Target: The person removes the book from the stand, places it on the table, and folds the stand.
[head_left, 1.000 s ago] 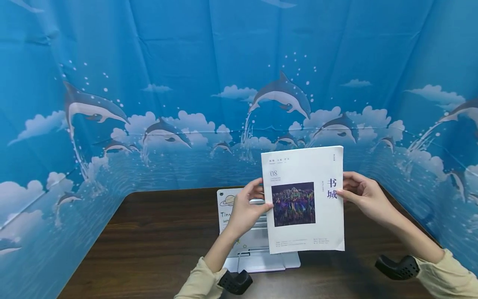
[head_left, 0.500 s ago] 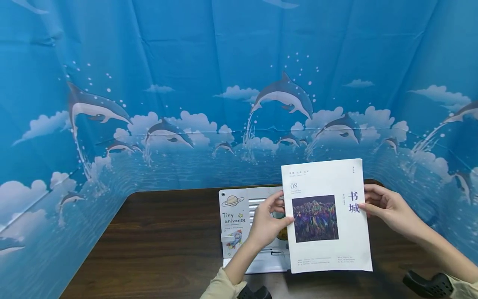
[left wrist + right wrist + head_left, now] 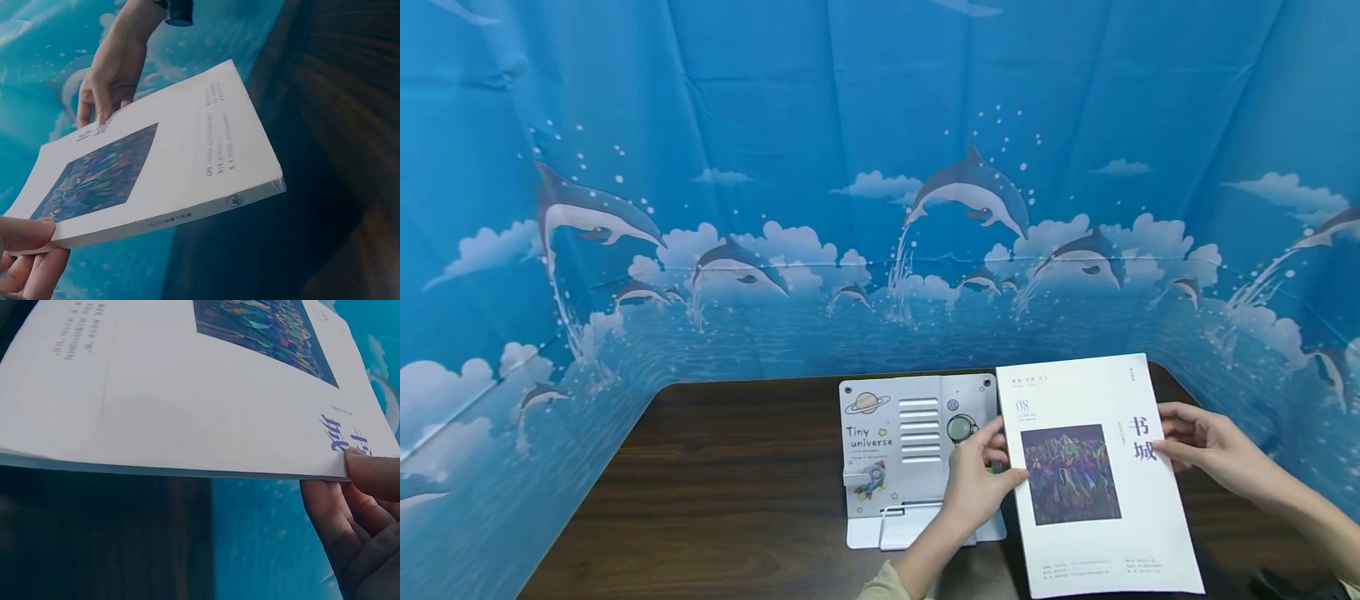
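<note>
A white paperback book (image 3: 1075, 550), with a dark colourful picture and purple characters on its cover, is held up by both hands at the right of the head view. The left hand (image 3: 979, 475) pinches its spine edge, thumb on the cover and fingers behind. On the opposite edge the right hand (image 3: 1221, 454) grips it the same way. The left wrist view shows the printed spine of the book (image 3: 187, 215) and its corner apart from the table. In the right wrist view the thumb of the right hand (image 3: 369, 512) presses beside the purple characters.
A white book stand (image 3: 917, 483) with planet and rocket drawings stands on the dark wooden table (image 3: 737, 483), left of the book. A blue dolphin-print curtain (image 3: 820, 208) surrounds the table's back and sides.
Both hands have moved the book to the right and lower in the head view, away from the front of the stand. More of the stand now shows.
</note>
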Available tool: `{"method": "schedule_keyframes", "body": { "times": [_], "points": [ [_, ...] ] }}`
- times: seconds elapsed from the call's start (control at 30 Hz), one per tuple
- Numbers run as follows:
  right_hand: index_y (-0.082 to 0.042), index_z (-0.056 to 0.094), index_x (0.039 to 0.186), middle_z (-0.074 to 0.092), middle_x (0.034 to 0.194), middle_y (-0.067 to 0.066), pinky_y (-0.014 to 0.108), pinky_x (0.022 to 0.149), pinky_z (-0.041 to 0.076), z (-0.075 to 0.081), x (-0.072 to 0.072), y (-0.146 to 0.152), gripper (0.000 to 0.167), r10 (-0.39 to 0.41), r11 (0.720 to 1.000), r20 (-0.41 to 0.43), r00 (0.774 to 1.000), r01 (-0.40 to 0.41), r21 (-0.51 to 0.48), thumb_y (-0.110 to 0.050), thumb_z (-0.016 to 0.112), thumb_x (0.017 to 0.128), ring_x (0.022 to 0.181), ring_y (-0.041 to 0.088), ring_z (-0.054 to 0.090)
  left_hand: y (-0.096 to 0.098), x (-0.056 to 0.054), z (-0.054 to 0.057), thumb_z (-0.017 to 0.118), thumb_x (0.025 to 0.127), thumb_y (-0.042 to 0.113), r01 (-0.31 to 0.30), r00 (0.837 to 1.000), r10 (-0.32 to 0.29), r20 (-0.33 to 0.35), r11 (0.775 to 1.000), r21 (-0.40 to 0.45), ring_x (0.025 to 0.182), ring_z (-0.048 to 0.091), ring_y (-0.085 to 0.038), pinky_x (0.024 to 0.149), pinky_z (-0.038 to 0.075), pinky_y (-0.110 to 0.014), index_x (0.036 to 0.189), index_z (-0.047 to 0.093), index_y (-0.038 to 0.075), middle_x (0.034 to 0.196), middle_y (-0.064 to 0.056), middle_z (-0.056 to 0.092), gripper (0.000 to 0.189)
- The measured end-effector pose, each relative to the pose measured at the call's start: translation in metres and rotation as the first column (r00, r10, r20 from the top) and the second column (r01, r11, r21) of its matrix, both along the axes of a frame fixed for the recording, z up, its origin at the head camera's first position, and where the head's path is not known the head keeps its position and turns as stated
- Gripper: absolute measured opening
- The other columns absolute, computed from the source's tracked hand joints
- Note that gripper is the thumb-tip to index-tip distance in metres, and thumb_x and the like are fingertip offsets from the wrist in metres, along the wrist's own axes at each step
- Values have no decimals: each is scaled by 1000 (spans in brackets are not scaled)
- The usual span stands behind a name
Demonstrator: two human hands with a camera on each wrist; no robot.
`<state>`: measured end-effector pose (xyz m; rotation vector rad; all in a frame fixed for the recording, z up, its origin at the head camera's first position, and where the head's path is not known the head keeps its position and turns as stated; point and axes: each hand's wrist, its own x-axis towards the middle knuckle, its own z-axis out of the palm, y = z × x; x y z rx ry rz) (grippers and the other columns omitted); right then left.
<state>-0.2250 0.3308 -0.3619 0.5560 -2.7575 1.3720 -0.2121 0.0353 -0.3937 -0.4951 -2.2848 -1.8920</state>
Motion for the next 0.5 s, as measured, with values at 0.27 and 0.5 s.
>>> {"method": "schedule_keyframes", "body": {
  "times": [0.27, 0.5],
  "points": [
    [19, 30, 125, 63, 91, 4, 30, 59, 53, -17, -1, 18, 51, 17, 999, 145, 989, -21, 27, -12, 52, 92, 73, 12, 61, 20, 6, -16, 74, 64, -8, -33, 998, 34, 56, 999, -10, 69, 58, -2, 77, 47, -20, 124, 53, 1, 84, 5, 60, 64],
    [18, 30, 127, 61, 95, 13, 30, 60, 52, -27, -1, 22, 57, -86, 995, 215, 973, 71, 72, -16, 56, 90, 72, 11, 59, 31, 6, -22, 75, 63, -8, -48, 986, 42, 162, 998, 30, 67, 60, -2, 59, 48, -15, 122, 56, 5, 80, 6, 61, 63]
  ]
}}
